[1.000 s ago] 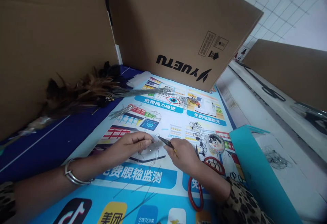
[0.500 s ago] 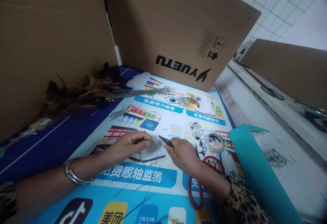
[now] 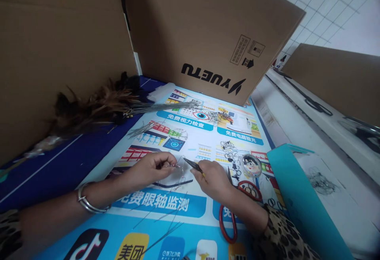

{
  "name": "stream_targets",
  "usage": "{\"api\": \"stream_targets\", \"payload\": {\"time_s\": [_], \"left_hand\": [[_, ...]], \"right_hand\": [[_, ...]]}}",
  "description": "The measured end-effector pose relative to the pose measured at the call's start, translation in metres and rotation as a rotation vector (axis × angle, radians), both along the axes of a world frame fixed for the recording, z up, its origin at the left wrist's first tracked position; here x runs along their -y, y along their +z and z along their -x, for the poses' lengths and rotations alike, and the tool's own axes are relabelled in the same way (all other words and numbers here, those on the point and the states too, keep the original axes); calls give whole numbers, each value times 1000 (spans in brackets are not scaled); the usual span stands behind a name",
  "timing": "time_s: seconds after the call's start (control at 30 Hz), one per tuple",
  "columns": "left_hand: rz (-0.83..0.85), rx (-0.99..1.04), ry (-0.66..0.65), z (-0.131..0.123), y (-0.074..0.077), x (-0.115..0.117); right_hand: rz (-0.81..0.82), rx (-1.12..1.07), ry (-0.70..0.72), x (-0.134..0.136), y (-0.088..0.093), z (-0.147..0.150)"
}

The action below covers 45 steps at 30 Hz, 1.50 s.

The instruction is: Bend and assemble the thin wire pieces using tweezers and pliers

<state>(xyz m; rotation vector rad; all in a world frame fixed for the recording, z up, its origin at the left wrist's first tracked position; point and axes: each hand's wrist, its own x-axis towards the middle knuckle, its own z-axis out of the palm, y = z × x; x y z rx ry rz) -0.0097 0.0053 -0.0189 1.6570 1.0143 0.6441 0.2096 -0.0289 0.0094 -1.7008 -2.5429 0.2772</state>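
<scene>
My left hand (image 3: pixel 157 169) pinches a thin, bent wire piece (image 3: pixel 179 166) with small bead-like bits between thumb and forefinger. Wrapped around the yellow-marked handles of dark needle-nose pliers (image 3: pixel 191 164) is my right hand (image 3: pixel 214 177). The jaw tips reach the upper wire beside my left fingertips; whether they clamp it I cannot tell. Loose straight wires (image 3: pixel 166 212) lie on the printed sheet below my hands. Red-handled scissors (image 3: pixel 228 228) lie partly under my right forearm.
Bundles of straight wire (image 3: pixel 166 106) and brown feathers (image 3: pixel 101 97) lie at the back left. Small black rings and clips (image 3: pixel 234 161) surround a round tin (image 3: pixel 251 166) on the right. A teal box (image 3: pixel 297 196) holds tangled wire. Cardboard boxes (image 3: pixel 208 34) wall the back.
My left fingers have curled slightly, and the wire piece shows more clearly, hanging below the fingertips. The pliers stay at almost the same spot in my right hand.
</scene>
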Motion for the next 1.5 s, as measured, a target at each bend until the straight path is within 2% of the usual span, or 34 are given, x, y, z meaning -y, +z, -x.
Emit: {"api": "stream_targets", "payload": {"time_s": [0.37,0.6,0.77,0.97,1.37,1.5], "left_hand": [[-29,-38,-62,-2,-3,3],[-174,-2,-90,-4,5,2],[-14,29,-51,0,1,-1],[140,115,4,1,8,1],[172,147,-70,3,5,0],[199,170,-46,3,5,1]], "right_hand": [[-24,15,55,1,-5,1],[-8,1,52,1,-2,1],[20,-2,27,1,-1,1],[0,-12,29,1,0,1],[11,8,39,3,0,2],[-17,14,55,3,-3,2]]}}
